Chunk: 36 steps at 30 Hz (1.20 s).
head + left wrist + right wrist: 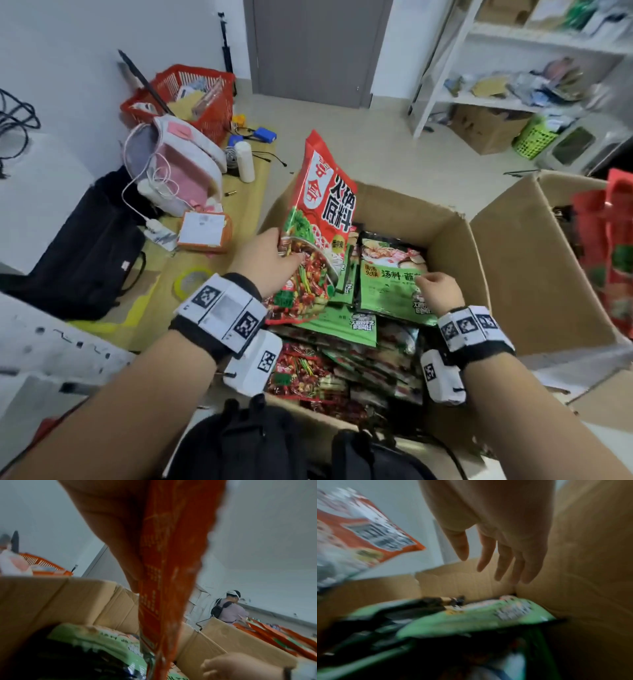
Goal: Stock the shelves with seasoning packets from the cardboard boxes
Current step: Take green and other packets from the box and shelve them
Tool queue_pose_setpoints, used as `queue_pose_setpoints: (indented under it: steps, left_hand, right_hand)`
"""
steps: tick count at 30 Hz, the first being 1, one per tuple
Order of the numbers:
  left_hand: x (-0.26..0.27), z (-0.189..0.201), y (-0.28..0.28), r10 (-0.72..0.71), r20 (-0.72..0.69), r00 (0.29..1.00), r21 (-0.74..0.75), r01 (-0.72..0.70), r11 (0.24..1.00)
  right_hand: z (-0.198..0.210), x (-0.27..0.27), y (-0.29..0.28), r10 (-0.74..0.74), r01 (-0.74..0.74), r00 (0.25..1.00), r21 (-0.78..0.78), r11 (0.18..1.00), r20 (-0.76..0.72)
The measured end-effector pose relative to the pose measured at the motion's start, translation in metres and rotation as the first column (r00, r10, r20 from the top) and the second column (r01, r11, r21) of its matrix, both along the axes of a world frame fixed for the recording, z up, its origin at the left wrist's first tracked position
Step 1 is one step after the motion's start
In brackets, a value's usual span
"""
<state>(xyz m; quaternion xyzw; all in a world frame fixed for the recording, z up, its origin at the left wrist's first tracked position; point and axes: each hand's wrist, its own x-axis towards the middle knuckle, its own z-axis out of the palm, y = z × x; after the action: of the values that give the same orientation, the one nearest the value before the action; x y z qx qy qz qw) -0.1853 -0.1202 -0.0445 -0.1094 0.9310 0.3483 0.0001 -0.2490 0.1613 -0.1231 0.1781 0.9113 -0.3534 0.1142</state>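
An open cardboard box (455,236) holds several red and green seasoning packets. My left hand (281,253) grips the lower edge of a red hot-pot packet (322,209) and holds it upright above the box's left side. In the left wrist view the same red packet (164,574) is pressed against my palm (116,531). My right hand (432,285) hovers over a green packet (387,291) at the box's far right. The right wrist view shows its fingers (486,555) straight and empty, just above that green packet (471,619).
A second open box (534,267) stands to the right, with red bags (613,253) beyond it. White shelves (513,99) stand at the back right. At the left are a red basket (205,99), a black bag (85,246) and cables. Another person (228,609) works nearby.
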Motion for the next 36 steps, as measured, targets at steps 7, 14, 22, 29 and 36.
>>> queue_pose_setpoints:
  steps: [7, 14, 22, 29, 36]
  left_hand:
    - [-0.019, -0.028, 0.006, -0.036, 0.074, 0.997, 0.070, 0.031, 0.997]
    - [-0.026, -0.024, 0.007, -0.080, 0.055, 0.995, 0.265, 0.063, 0.962]
    - [-0.021, 0.012, 0.028, -0.054, -0.035, 0.998, 0.625, 0.064, 0.778]
    - [0.032, 0.035, 0.028, 0.177, -0.035, 0.984, 0.695, -0.104, 0.711]
    - [0.165, 0.036, 0.025, 0.549, -0.102, 0.830, 0.729, -0.313, 0.609]
  right_hand:
    - [-0.048, -0.019, 0.007, -0.211, 0.194, 0.960, 0.109, 0.975, 0.182]
    - [-0.022, -0.011, 0.016, -0.125, 0.126, 0.991, -0.018, 0.992, 0.048]
    - [0.057, 0.026, 0.005, -0.059, -0.068, 0.878, -0.247, 0.967, -0.475]
    - [0.100, 0.043, -0.041, 0.142, -0.394, 0.891, -0.577, 0.716, -0.432]
    - [0.118, 0.101, -0.088, 0.532, -0.622, 0.769, -0.608, 0.493, -0.355]
